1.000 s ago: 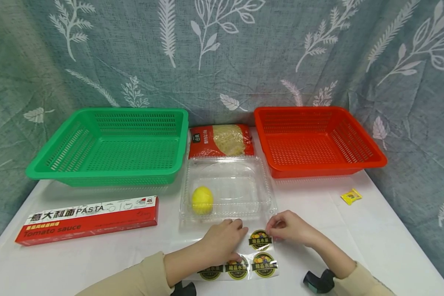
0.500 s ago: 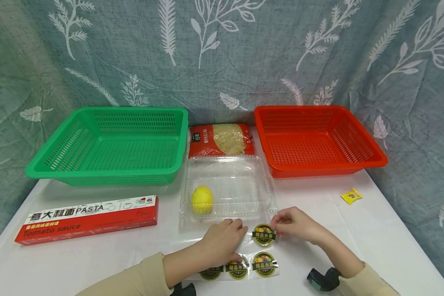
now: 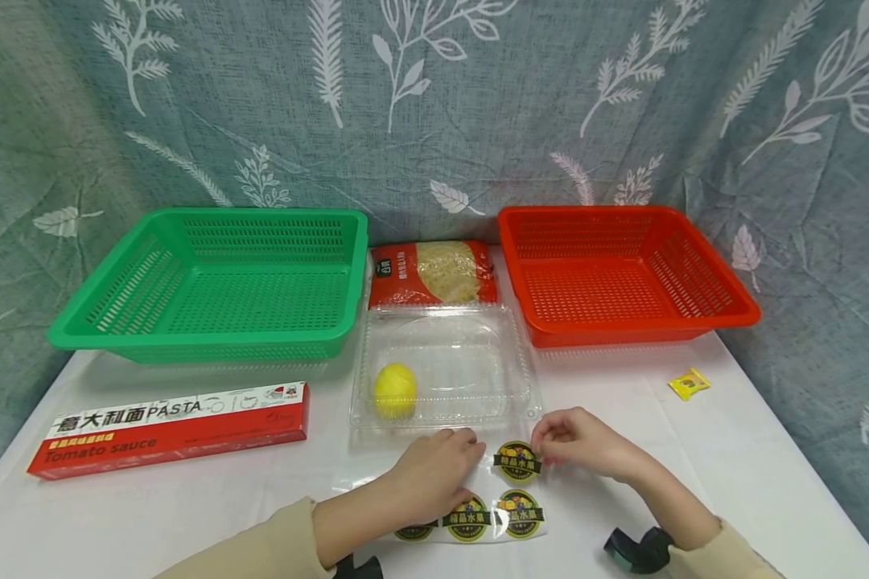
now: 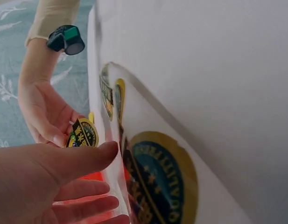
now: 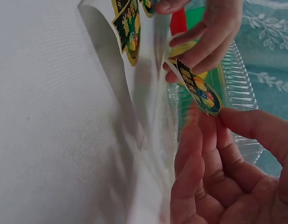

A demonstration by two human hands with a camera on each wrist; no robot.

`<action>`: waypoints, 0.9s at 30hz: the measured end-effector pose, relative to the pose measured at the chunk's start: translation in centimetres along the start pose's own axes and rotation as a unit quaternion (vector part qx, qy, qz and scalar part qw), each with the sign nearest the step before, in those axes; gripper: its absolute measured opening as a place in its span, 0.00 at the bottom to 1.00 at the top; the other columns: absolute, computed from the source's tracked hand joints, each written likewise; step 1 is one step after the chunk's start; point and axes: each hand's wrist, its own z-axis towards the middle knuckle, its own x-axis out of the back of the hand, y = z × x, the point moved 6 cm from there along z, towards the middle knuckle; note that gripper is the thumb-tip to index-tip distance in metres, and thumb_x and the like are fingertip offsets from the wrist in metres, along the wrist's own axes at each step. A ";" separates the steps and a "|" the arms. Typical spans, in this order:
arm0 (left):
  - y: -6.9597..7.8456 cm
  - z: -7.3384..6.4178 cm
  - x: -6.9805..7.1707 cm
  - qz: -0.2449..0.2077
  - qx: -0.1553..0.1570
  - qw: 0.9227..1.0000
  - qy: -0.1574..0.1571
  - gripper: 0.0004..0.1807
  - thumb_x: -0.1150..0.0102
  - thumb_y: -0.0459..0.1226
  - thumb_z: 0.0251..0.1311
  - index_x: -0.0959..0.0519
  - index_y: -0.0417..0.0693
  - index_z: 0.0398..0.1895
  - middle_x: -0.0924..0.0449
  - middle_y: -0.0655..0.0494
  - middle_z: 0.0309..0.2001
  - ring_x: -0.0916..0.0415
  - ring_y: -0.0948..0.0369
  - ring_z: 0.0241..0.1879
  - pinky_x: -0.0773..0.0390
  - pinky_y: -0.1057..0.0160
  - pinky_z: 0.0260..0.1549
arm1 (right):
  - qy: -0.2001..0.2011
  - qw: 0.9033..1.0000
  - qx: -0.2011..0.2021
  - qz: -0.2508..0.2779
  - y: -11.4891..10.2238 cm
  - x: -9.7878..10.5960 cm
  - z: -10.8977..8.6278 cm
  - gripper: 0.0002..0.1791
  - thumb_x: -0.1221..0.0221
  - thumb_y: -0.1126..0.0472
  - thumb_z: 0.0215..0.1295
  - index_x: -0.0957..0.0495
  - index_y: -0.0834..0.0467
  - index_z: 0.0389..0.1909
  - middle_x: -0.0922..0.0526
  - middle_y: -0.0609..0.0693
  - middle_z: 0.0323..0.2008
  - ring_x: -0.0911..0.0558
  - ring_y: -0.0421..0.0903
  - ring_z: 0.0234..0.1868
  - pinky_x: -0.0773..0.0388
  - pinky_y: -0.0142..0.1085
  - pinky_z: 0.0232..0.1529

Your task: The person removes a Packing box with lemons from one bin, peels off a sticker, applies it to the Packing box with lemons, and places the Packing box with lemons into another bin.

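Note:
In the head view my left hand (image 3: 430, 478) rests on a sheet of round fruit-label stickers (image 3: 481, 489), fingers extended across it. Its thumb lies by a sticker in the near row. My right hand (image 3: 586, 442) pinches one black-and-gold sticker (image 3: 517, 461) by its right edge, between thumb and forefinger. In the right wrist view this sticker (image 5: 199, 88) stands tilted up from the sheet, its far end close to the left fingers. Whether that end still clings to the sheet cannot be seen. The sheet's near edge (image 4: 148, 93) curls up in the left wrist view.
A clear plastic clamshell box (image 3: 452, 362) with a yellow lemon-like fruit (image 3: 395, 391) stands just beyond the hands. Behind it lies a pasta bag (image 3: 434, 273), between a green basket (image 3: 210, 346) and a red basket (image 3: 637, 330). A pasta box (image 3: 170, 430) lies left, a yellow packet (image 3: 689, 384) right.
My right hand has shifted slightly up and right, drawing the pinched sticker away from the near row. The sheet's near edge has risen a little. My left hand has barely moved.

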 end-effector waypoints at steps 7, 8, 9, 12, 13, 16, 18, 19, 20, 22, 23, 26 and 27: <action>-0.1 -0.7 0.7 -0.089 0.003 0.996 0.019 0.23 0.38 0.41 0.55 0.25 0.41 0.53 0.25 0.51 0.47 0.26 0.59 0.47 0.25 0.65 0.46 | -0.007 1.000 0.011 0.008 -0.7 -0.1 -0.3 0.05 0.48 0.71 0.57 0.24 0.68 0.31 0.22 0.52 0.24 0.23 0.46 0.27 0.22 0.34 0.28; -0.2 -0.8 0.8 -0.104 0.003 0.994 0.024 0.23 0.39 0.40 0.55 0.25 0.40 0.53 0.24 0.51 0.47 0.26 0.59 0.47 0.25 0.65 0.46 | -0.008 1.000 0.014 0.009 -0.9 -0.2 -0.3 0.05 0.48 0.71 0.57 0.24 0.68 0.31 0.23 0.51 0.24 0.23 0.46 0.27 0.22 0.34 0.28; -0.2 -0.9 0.9 -0.122 0.003 0.992 0.030 0.22 0.39 0.40 0.55 0.25 0.40 0.53 0.24 0.51 0.46 0.26 0.59 0.46 0.26 0.65 0.46 | -0.008 1.000 0.017 0.010 -1.0 -0.2 -0.3 0.05 0.48 0.71 0.57 0.24 0.67 0.31 0.23 0.51 0.24 0.23 0.46 0.27 0.22 0.35 0.28; -0.6 -1.0 1.4 -0.190 0.010 0.980 0.054 0.19 0.39 0.37 0.55 0.24 0.39 0.50 0.21 0.51 0.44 0.24 0.59 0.44 0.25 0.65 0.45 | -0.009 0.999 0.027 0.017 -1.4 -0.2 -0.3 0.05 0.48 0.71 0.57 0.25 0.68 0.31 0.22 0.50 0.24 0.22 0.46 0.27 0.22 0.35 0.28; -0.7 -1.0 1.5 -0.216 0.013 0.974 0.061 0.18 0.39 0.37 0.55 0.24 0.39 0.49 0.20 0.52 0.42 0.24 0.60 0.43 0.24 0.65 0.44 | -0.008 0.999 0.029 0.019 -1.5 -0.3 -0.3 0.05 0.48 0.71 0.57 0.25 0.68 0.32 0.22 0.51 0.25 0.22 0.46 0.27 0.22 0.35 0.29; -1.2 -1.0 1.8 -0.291 0.024 0.953 0.085 0.14 0.40 0.35 0.56 0.23 0.39 0.46 0.19 0.53 0.38 0.23 0.63 0.38 0.23 0.69 0.38 | -0.008 0.999 0.031 0.021 -2.0 -0.4 -0.2 0.05 0.48 0.70 0.58 0.24 0.68 0.32 0.22 0.51 0.25 0.21 0.48 0.27 0.22 0.34 0.30; -1.5 -1.1 1.9 -0.336 0.031 0.936 0.098 0.11 0.41 0.35 0.57 0.22 0.40 0.43 0.19 0.55 0.36 0.23 0.66 0.35 0.23 0.72 0.34 | -0.007 0.999 0.033 0.014 -2.4 -0.5 -0.1 0.05 0.47 0.70 0.59 0.24 0.67 0.33 0.22 0.51 0.25 0.21 0.50 0.28 0.22 0.34 0.31; -1.6 -1.1 2.0 -0.355 0.034 0.928 0.104 0.10 0.41 0.35 0.57 0.22 0.41 0.41 0.20 0.56 0.34 0.23 0.67 0.34 0.24 0.73 0.32 | -0.006 0.999 0.033 0.011 -2.5 -0.6 0.0 0.05 0.47 0.69 0.60 0.24 0.66 0.33 0.21 0.51 0.25 0.21 0.52 0.28 0.22 0.34 0.31; -1.7 -1.1 2.1 -0.373 0.036 0.920 0.111 0.07 0.41 0.35 0.58 0.22 0.42 0.38 0.20 0.57 0.33 0.24 0.68 0.33 0.24 0.74 0.31 | -0.005 0.999 0.036 0.009 -2.8 -0.6 0.1 0.05 0.46 0.68 0.60 0.24 0.66 0.33 0.21 0.51 0.25 0.21 0.53 0.28 0.22 0.34 0.31; -1.8 -1.2 2.3 -0.404 0.040 0.905 0.124 0.03 0.42 0.34 0.58 0.22 0.43 0.34 0.21 0.58 0.30 0.24 0.68 0.30 0.24 0.75 0.29 | -0.002 0.999 0.042 0.004 -3.2 -0.7 0.2 0.05 0.46 0.67 0.60 0.24 0.65 0.33 0.21 0.51 0.24 0.21 0.55 0.28 0.22 0.35 0.31; -1.8 -1.2 2.4 -0.414 0.043 0.900 0.130 0.01 0.42 0.33 0.58 0.23 0.44 0.32 0.21 0.59 0.29 0.25 0.68 0.30 0.24 0.74 0.28 | 0.001 0.999 0.045 0.003 -3.4 -0.8 0.3 0.05 0.46 0.67 0.60 0.24 0.65 0.33 0.22 0.51 0.24 0.22 0.55 0.28 0.23 0.35 0.31; -2.1 -1.4 2.7 -0.435 0.053 0.887 0.144 0.02 0.43 0.32 0.58 0.23 0.45 0.28 0.22 0.57 0.28 0.25 0.68 0.28 0.23 0.73 0.28 | 0.012 0.999 0.053 0.007 -4.0 -0.8 0.5 0.05 0.45 0.67 0.60 0.24 0.65 0.33 0.22 0.52 0.25 0.22 0.53 0.28 0.23 0.35 0.31; -2.2 -1.4 2.8 -0.439 0.059 0.884 0.147 0.02 0.43 0.31 0.58 0.23 0.44 0.28 0.21 0.56 0.27 0.25 0.67 0.27 0.23 0.72 0.27 | 0.017 0.998 0.056 0.008 -4.2 -0.8 0.6 0.04 0.45 0.67 0.60 0.24 0.66 0.33 0.22 0.52 0.25 0.22 0.53 0.28 0.23 0.34 0.31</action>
